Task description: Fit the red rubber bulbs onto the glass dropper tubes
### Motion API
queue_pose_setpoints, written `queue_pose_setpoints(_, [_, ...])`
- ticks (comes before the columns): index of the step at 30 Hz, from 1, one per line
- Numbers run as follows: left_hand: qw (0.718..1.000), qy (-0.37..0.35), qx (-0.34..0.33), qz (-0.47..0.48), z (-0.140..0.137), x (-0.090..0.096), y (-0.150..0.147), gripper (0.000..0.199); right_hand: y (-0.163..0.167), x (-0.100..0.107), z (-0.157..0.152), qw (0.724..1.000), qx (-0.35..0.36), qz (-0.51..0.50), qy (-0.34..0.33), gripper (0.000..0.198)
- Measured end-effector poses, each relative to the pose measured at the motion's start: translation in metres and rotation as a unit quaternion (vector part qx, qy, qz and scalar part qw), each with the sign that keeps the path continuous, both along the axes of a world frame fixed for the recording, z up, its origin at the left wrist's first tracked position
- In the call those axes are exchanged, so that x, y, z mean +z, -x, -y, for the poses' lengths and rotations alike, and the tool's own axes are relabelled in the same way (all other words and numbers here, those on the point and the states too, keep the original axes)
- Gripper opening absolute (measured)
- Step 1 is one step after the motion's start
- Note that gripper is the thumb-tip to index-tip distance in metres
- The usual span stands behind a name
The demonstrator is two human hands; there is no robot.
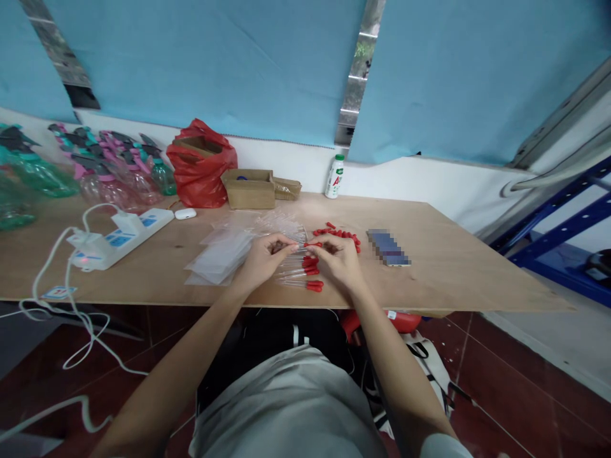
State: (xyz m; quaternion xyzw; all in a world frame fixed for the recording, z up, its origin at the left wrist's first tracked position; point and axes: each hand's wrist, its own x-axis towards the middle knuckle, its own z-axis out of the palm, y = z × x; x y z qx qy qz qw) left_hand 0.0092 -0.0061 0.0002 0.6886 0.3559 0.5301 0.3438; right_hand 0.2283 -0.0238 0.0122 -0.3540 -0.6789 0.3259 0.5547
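My left hand (261,259) is closed in a pinch on the thin glass tube (300,245) of a dropper. At the tube's right end, my right hand (340,259) pinches its red rubber bulb (312,244). Below the hands lie several droppers (298,273) with their red bulbs pointing right. Loose red bulbs (351,237) are heaped just beyond my right hand. Bare glass tubes (281,222) lie behind my left hand, partly hidden by it. Clear plastic bags (219,257) spread out to the left of that hand.
A phone (389,248) lies right of the bulbs. Behind stand a white bottle (335,177), a cardboard box (251,189) and a red bag (203,168). Leftward are a power strip (126,238) with white cables and several spray bottles (114,181). The wooden table's (458,273) front edge is near my body.
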Motion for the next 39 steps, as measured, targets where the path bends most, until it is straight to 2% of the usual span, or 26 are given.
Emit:
queue_pose_setpoints(11, [0.999,-0.017,-0.010,-0.034,0.003,0.007,0.008,0.023,0.000,-0.006,-0.003,0.999,0.033,-0.009,0.016,0.026])
queue_pose_setpoints(14, [0.999,0.018,-0.035,0.015,0.003,0.009,0.006,0.026,0.003,-0.004,-0.002,0.999,0.033,-0.038,0.018,0.026])
queue_pose_setpoints(16, [0.992,0.059,-0.066,0.094,0.003,0.010,0.004,0.032,0.005,-0.002,-0.002,0.997,0.025,-0.069,0.019,0.026])
queue_pose_setpoints(19, [0.950,0.137,-0.130,0.249,0.002,0.012,0.001,0.048,0.006,-0.002,-0.004,0.995,0.006,-0.101,0.018,0.027])
queue_pose_setpoints(21, [0.917,0.182,-0.157,0.319,0.002,0.014,-0.002,0.053,0.006,-0.004,-0.006,0.994,-0.006,-0.104,0.017,0.030])
queue_pose_setpoints(29, [0.822,0.281,-0.217,0.445,0.016,0.023,-0.014,0.050,0.009,-0.010,-0.006,0.998,-0.044,-0.003,-0.045,0.028])
queue_pose_setpoints(32, [0.782,0.294,-0.233,0.498,0.018,0.023,-0.015,0.051,0.010,-0.008,-0.004,0.999,-0.028,0.012,-0.045,0.029])
queue_pose_setpoints(35, [0.759,0.290,-0.245,0.529,0.017,0.021,-0.013,0.050,0.009,-0.006,-0.002,1.000,0.008,-0.011,-0.023,0.031])
queue_pose_setpoints(39, [0.746,0.293,-0.241,0.547,0.016,0.020,-0.012,0.046,0.008,-0.006,-0.003,0.999,0.028,-0.033,-0.003,0.029])
